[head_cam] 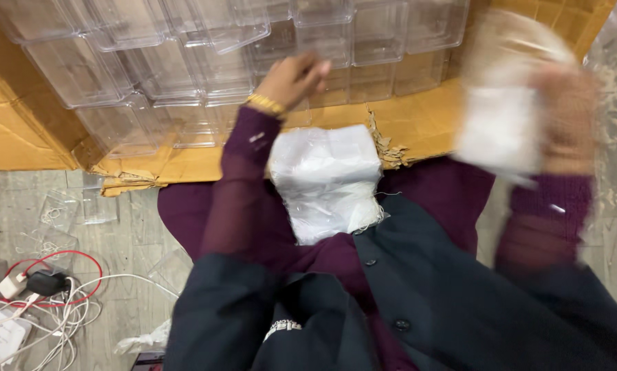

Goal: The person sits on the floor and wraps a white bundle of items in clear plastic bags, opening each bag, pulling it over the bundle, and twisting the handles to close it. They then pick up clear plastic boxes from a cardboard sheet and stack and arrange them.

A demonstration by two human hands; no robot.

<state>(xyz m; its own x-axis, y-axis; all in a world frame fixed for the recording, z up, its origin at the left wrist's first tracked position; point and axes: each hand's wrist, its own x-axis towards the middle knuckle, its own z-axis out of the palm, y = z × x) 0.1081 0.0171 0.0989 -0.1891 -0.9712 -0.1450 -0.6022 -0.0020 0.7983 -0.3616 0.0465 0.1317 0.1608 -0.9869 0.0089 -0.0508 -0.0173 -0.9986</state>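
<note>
Beyond the lap, the left hand [291, 79] reaches over the rows of clear plastic boxes [205, 55] lying on flattened cardboard [404, 124], fingers curled loosely; whether they pinch anything I cannot tell. Just below that wrist, a plastic-wrapped white bundle [325, 178] rests on the lap, within easy reach. Off to the side, the right hand [563, 117], blurred, grips a white packet [501, 127].
</note>
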